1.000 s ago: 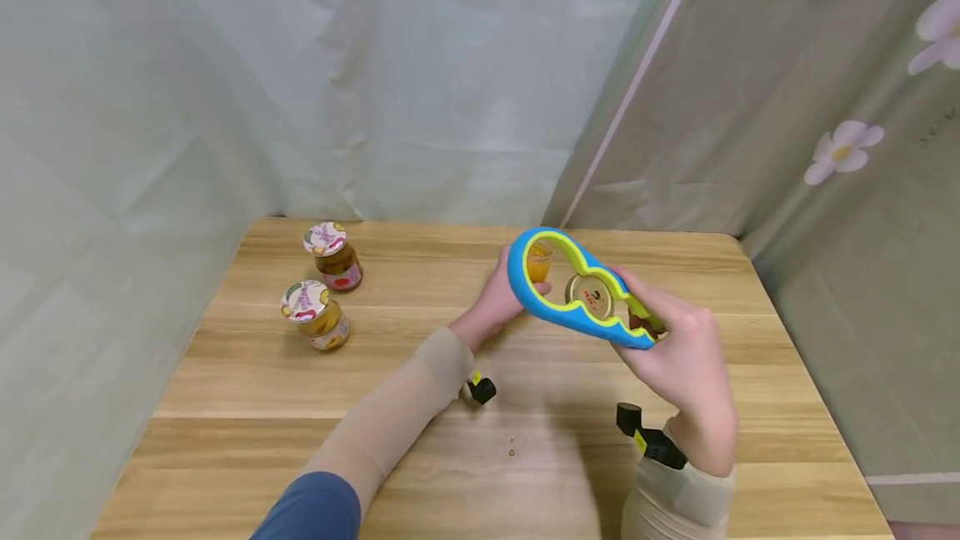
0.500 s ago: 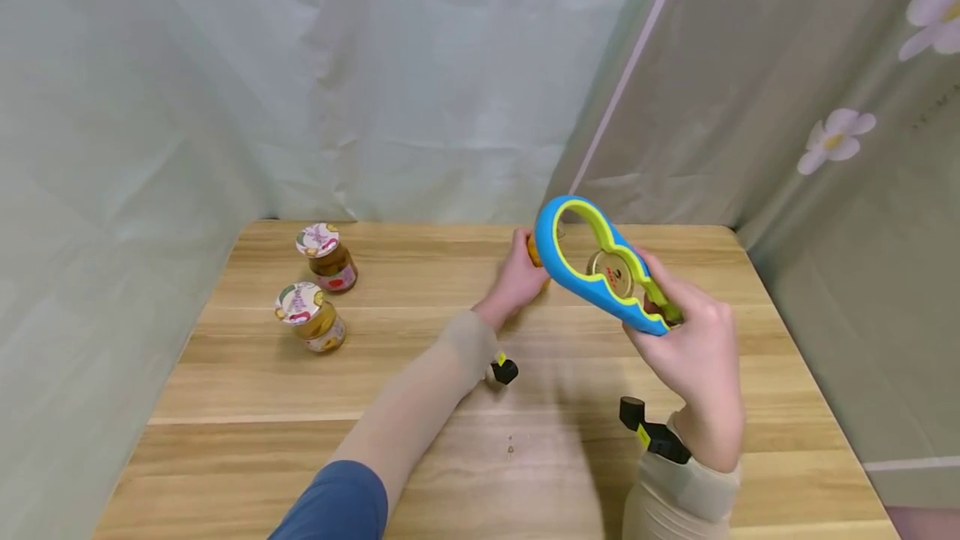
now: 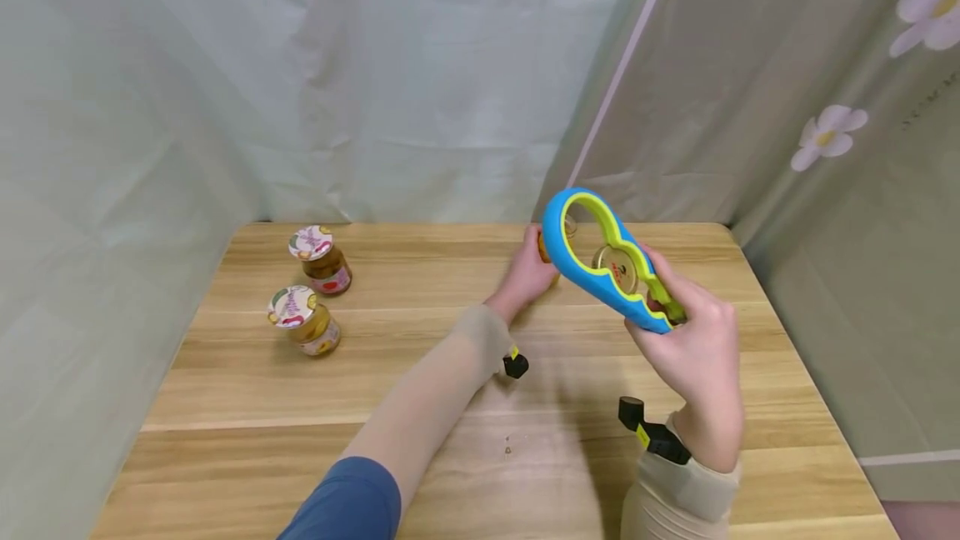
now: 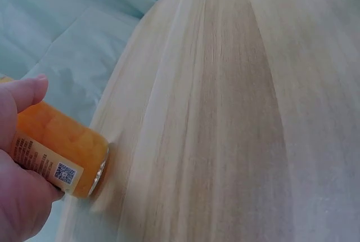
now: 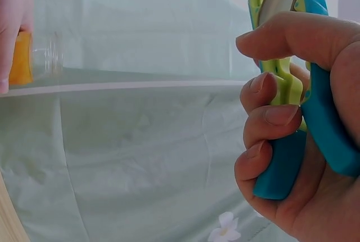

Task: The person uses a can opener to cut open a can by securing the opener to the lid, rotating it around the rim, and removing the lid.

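Observation:
My left hand [image 3: 525, 269] grips a glass jar of orange fruit [image 4: 70, 140] near the table's far edge. In the left wrist view the jar's base is right at the wood, and its label carries a square code. The right wrist view shows the jar's clear glass mouth [image 5: 49, 56] without a lid. Raised over the table's right side, my right hand [image 3: 697, 348] grips the handles of a blue and lime-green jar opener [image 3: 596, 283]. A gold lid [image 3: 618, 270] sits within the opener's notched jaws, its printed face towards the head camera.
Two lidded jars stand at the table's left: a darker one [image 3: 328, 269] behind a yellow-fruit one [image 3: 318, 332]. Small crumbs [image 3: 507, 447] lie near the front middle. Pale curtains [image 3: 450, 82] hang behind the wooden table [image 3: 420, 298] and at its sides.
My left hand has moved right and further back with the fruit jar. The opener, with the lid in it, has shifted up and right. The head view has turned slightly.

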Motion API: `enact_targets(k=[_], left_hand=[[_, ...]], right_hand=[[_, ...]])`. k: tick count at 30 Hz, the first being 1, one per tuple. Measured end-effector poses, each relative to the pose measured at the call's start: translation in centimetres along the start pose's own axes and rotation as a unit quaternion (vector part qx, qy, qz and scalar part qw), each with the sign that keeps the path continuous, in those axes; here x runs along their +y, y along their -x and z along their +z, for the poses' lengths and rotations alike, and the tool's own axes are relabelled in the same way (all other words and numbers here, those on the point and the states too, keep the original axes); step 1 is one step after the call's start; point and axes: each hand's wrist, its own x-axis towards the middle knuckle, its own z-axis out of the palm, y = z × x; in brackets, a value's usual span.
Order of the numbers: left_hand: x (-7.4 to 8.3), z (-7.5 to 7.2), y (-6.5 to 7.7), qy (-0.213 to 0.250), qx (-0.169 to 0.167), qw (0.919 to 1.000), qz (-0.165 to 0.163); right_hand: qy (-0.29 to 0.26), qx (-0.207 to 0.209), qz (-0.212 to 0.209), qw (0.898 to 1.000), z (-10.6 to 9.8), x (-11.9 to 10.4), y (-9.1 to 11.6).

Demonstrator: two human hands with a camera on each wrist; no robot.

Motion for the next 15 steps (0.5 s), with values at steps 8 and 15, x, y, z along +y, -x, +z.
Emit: enact_targets(k=[8,15], left_hand=[[-0.18,-0.29,0.2,0.001,-0.019,0.9995,0.025],[-0.16,-0.31,0.24,-0.014,-0.027,0.999,0.035]], right_hand=[[0.009,-0.005,-0.003,1.0,-0.1,-0.1,0.17],[0.017,-0.01,-0.009,1.0,-0.04,-0.21,0.12]])
